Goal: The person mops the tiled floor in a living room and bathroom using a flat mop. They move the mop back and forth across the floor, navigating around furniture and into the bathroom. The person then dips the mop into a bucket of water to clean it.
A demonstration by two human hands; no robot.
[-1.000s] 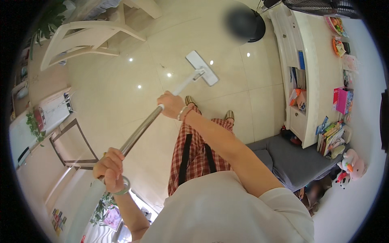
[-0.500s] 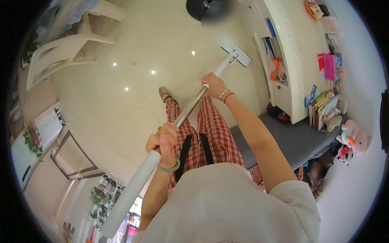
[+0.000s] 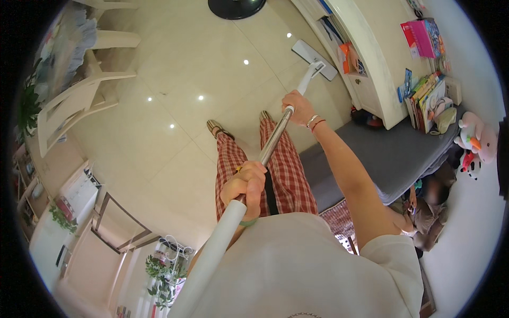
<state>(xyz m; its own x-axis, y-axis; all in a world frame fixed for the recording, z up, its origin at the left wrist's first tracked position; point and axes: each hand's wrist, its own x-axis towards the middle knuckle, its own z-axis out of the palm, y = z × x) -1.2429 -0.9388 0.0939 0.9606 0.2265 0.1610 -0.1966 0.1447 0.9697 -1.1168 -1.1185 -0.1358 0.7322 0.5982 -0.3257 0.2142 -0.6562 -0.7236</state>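
Observation:
I hold a flat mop by its long white and metal handle (image 3: 277, 132), which slants across my body from lower left to upper right. My left hand (image 3: 245, 186) is wrapped round the handle just above its thick white grip (image 3: 214, 246). Farther along, my right hand (image 3: 298, 107) is closed round the white lower section, below the metal tube. The rectangular mop head (image 3: 315, 59) lies on the tiled floor (image 3: 212, 63), close to the base of the cream cabinet (image 3: 371, 103).
A grey padded bench (image 3: 387, 153) runs along the right, with books (image 3: 427, 100) and plush toys (image 3: 474, 137) beside it. A person (image 3: 429, 204) sits past the bench. Cream chairs (image 3: 77, 100) stand at left. A round black base (image 3: 236, 7) is at the far edge.
The mop head has turned and shifted slightly toward the cabinet. Both hands have moved right with the handle, and my feet now stand apart in view. The whole view has shifted.

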